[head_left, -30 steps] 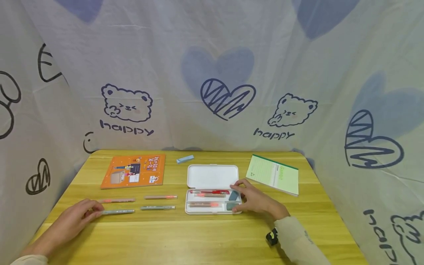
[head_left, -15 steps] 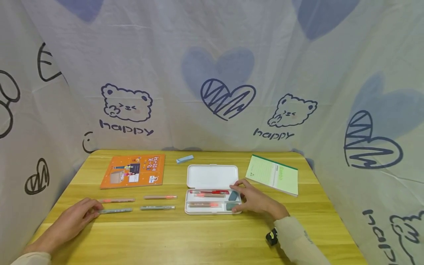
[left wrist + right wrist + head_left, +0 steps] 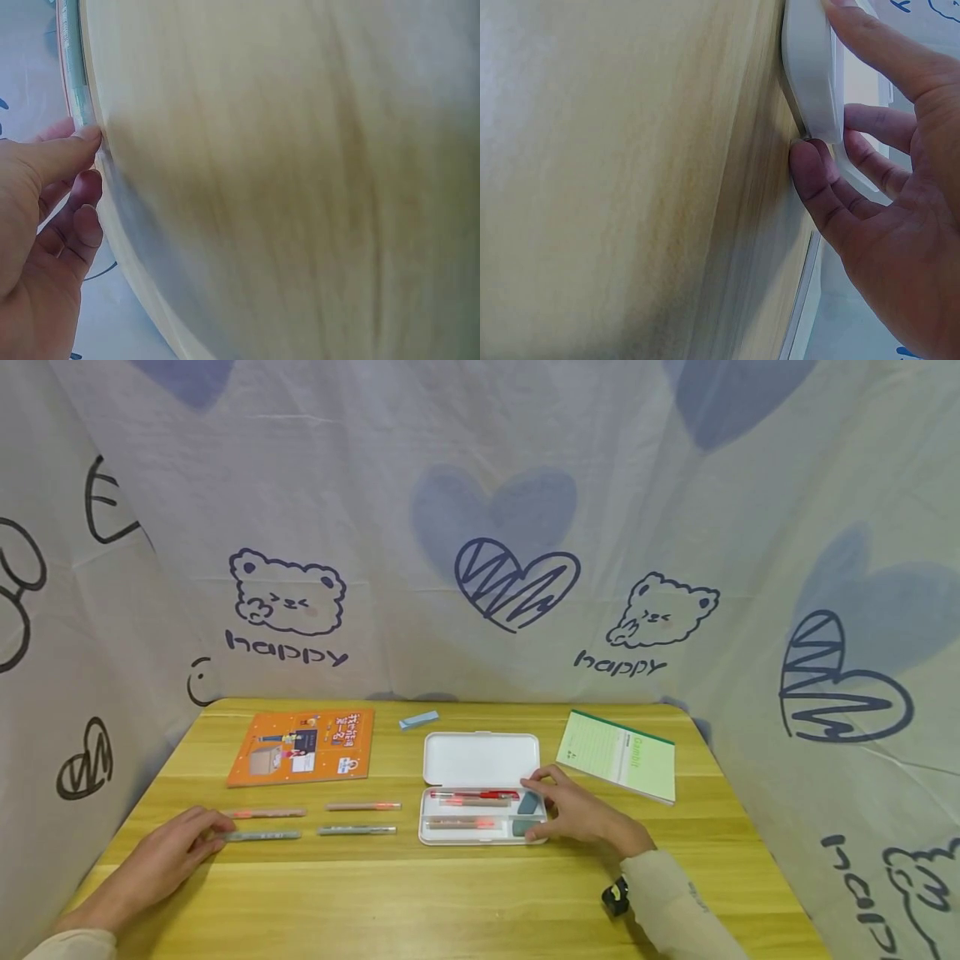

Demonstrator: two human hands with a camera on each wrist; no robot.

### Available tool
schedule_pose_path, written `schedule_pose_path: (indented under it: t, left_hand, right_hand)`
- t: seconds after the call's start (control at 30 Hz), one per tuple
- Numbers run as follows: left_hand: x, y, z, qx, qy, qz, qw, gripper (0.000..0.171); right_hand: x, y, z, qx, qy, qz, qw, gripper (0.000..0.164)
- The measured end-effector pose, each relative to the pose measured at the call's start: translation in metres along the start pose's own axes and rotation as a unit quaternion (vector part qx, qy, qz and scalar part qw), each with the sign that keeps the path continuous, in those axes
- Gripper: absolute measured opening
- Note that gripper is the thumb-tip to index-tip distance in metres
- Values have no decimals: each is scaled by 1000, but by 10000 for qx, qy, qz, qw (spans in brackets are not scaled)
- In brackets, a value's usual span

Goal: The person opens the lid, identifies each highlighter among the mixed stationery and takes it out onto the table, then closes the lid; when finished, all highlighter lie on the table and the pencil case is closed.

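- Head feed: my left hand (image 3: pixel 161 853) pinches the left end of a slim grey-green plastic pen (image 3: pixel 264 836) with thumb and fingertip; the left wrist feed agrees, other fingers loosely bent.
- That pen lies flat on the yellow wood-grain surface (image 3: pixel 450 910), at the left, just near of a slim pinkish-beige pen (image 3: pixel 270 814), roughly parallel.
- Right hand (image 3: pixel 581 817) grasps the right end of an open white plastic pencil case (image 3: pixel 465 841), thumb at the near corner, index finger at the far one. Lid is folded back to the far side.
- My read of the step: control the pen on the left, brace the case on the right.
- Pinch is at the very end, so a lift would likely let the free end droop. Slide it flat, or regrip nearer mid-barrel first.
- Light squeeze; the barrel probably rolls. Don't nudge the pinkish-beige one.
- Alignment reference: the second grey-green pen (image 3: pixel 356 831), right of the held one with a gap between.
- Brace gently. Side push could shift the case and jostle the red-capped clear pen (image 3: pixel 487 794) inside.
- Right thumb partly covers the near dark-teal block (image 3: pixel 521 828); mind it.
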State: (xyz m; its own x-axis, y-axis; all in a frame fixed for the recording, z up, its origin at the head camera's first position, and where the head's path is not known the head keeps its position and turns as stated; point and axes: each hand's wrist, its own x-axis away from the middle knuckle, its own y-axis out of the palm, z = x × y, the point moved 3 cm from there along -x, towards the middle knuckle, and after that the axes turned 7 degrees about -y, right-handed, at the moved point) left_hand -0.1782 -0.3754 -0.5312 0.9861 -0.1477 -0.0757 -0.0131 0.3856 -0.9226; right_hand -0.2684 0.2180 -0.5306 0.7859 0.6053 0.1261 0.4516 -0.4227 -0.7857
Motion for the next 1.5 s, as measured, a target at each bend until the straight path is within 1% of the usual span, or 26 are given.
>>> schedule_pose_path:
  t: [0.37, 0.53, 0.63, 0.7, 0.77, 0.83, 0.97, 1.07, 1.2, 1.33, 1.43, 1.5]
  left_hand:
    - [1, -3, 1, 62, -87, -77, 9999, 22]
    - [0, -5, 5, 113, -35, 69, 9999, 23]
    - [-4, -6, 17, 200, 39, 214, 9996, 22]
    - [-10, -5, 31, 245, 71, 233, 9994, 21]
    - [-18, -2, 51, 312, 169, 213, 9991, 19]
    - [-28, 3, 74, 406, 224, 47, 9989, 18]
    - [-51, 18, 121, 569, 530, -364, 9963, 15]
    - [-66, 29, 153, 621, 891, -591, 9923, 15]
    - [-81, 44, 190, 588, 1515, -719, 9841, 15]
    - [-90, 62, 217, 553, 1930, -921, 9753, 17]
    - [-94, 75, 230, 498, 2168, -1000, 9698, 15]
    - [-95, 83, 235, 425, 2384, -913, 9659, 12]
  right_hand:
    - [0, 0, 1, -19, -9, 26, 10000, 91]
    - [1, 0, 0, 5, 7, 36, 10000, 92]
    - [2, 0, 0, 41, 63, 27, 10000, 92]
    - [2, 1, 1, 51, 72, 35, 10000, 92]
    - [1, 1, 1, 39, 71, 33, 10000, 92]
    - [1, 1, 1, 10, 48, 28, 10000, 92]
    - [0, 1, 1, -33, 15, 10, 10000, 92]
    - [0, 0, 1, -47, -5, 23, 10000, 92]
    - [0, 0, 0, -64, -14, 25, 10000, 91]
    - [1, -1, 0, -37, -9, 39, 10000, 92]
    - [2, -1, 0, -44, 26, 36, 10000, 92]
    - [2, 0, 1, -56, 45, 42, 10000, 92]
